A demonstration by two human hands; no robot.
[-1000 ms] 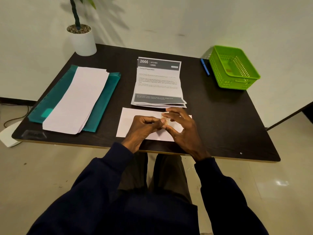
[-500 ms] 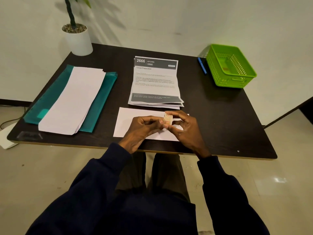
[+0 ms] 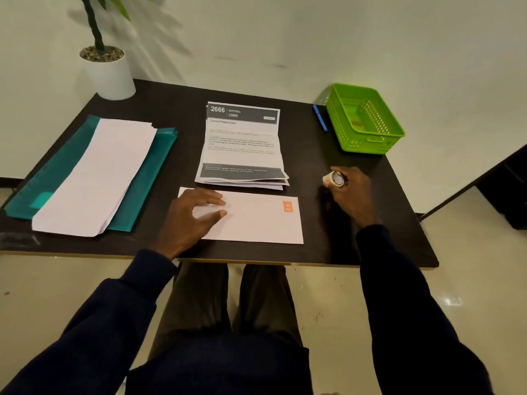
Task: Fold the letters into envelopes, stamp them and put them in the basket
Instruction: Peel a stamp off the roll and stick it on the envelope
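Observation:
A white envelope [image 3: 256, 220] lies flat near the table's front edge, with an orange stamp [image 3: 288, 206] in its top right corner. My left hand [image 3: 194, 215] rests on the envelope's left part, fingers straight. To the right of the envelope, my right hand [image 3: 352, 192] grips a small stamp roll [image 3: 333, 179] just above the table. Behind the envelope sits a stack of creased printed letters [image 3: 242, 146]. The green basket [image 3: 365, 121] stands at the back right.
A pile of white envelopes [image 3: 97, 175] lies on a teal folder [image 3: 159, 163] at the left. A blue pen [image 3: 320, 118] lies beside the basket. A potted plant [image 3: 109, 69] occupies the back left corner of the dark table [image 3: 356, 238].
Both hands were together over the envelope's right part, working the stamp roll. Now the stamp sits on the envelope, my right hand has carried the roll right, and my left hand lies flat.

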